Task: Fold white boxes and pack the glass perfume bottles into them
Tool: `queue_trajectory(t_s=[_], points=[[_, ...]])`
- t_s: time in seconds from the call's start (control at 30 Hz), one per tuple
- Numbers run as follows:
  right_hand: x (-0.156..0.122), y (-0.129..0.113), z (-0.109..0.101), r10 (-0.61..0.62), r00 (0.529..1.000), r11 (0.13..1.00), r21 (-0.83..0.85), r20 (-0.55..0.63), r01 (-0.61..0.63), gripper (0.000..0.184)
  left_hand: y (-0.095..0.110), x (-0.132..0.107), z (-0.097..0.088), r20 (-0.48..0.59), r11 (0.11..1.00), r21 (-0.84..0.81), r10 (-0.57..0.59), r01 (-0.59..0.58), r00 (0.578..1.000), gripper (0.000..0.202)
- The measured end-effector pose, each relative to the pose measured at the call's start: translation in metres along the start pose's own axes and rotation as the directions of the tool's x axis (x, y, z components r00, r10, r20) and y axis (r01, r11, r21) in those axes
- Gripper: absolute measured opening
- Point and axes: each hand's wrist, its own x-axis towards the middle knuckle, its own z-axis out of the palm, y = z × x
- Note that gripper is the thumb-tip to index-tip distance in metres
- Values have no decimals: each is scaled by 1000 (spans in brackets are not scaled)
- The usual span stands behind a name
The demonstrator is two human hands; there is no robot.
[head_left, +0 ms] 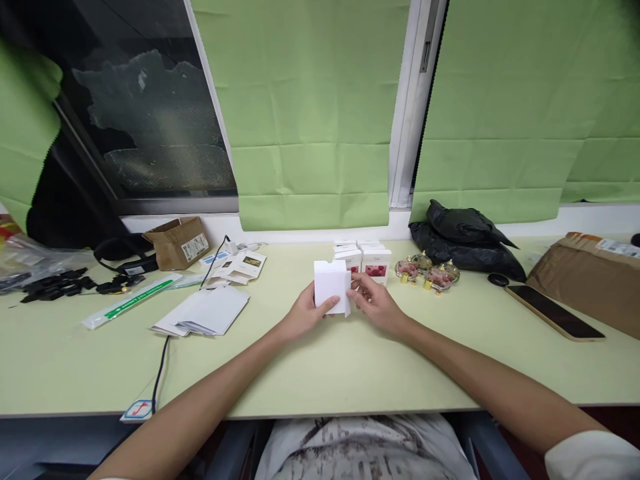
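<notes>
Entry, head view. I see one small white box (331,285), plain, with no print on the side facing me. It stands upright and its top edge is stepped, as if a flap stands up there. It is held just above the pale green table (320,380), at the middle of the far half.

Left hand (305,315): the thumb lies across the lower front face and the fingers are curled behind, closed on the box. Right hand (377,305): the fingertips are narrow, pinching the box's right edge. Both forearms reach in from the near edge.

Just behind the box is a cluster of printed boxes (376,261), white with a red-pink picture. I count four, two in front and two behind. The rear pair is partly hidden, so the count is uncertain.

To the right of these are the glass ornaments (425,272), round with gold caps. There are three or four, too close together for me to separate. Beyond them lies one black bag (460,240), crumpled against the wall.

Farther right:
- one phone (554,312), lying flat with a dark screen
- one brown parcel (585,277)

To the left:
- one stack of white sheets (205,312)
- several small cards (240,265), fanned out, number unclear
- one open cardboard carton (177,241)
- one black cable (161,370) running to the near edge
</notes>
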Motion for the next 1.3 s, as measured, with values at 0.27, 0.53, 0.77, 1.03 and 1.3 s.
queue_trajectory(t_s=[0.27,0.53,0.77,1.03,1.3], points=[[2,8,8,80,996,983,162,31,-84,32,1,-8,4,149,998,61,-32,23,988,61],[3,10,5,16,1000,996,89,-1,-16,30,0,-6,-2,82,957,277,59,-80,995,57],[2,0,9,29,999,974,227,-18,-24,49,-2,-6,-5,112,917,383,68,-107,991,55],[5,4,2,0,999,997,75,-50,4,29,-5,-4,-8,166,914,380,83,-142,983,51],[8,9,-15,-302,885,907,-391,-354,153,17,-16,16,-22,-10,842,513,200,-166,980,37]])
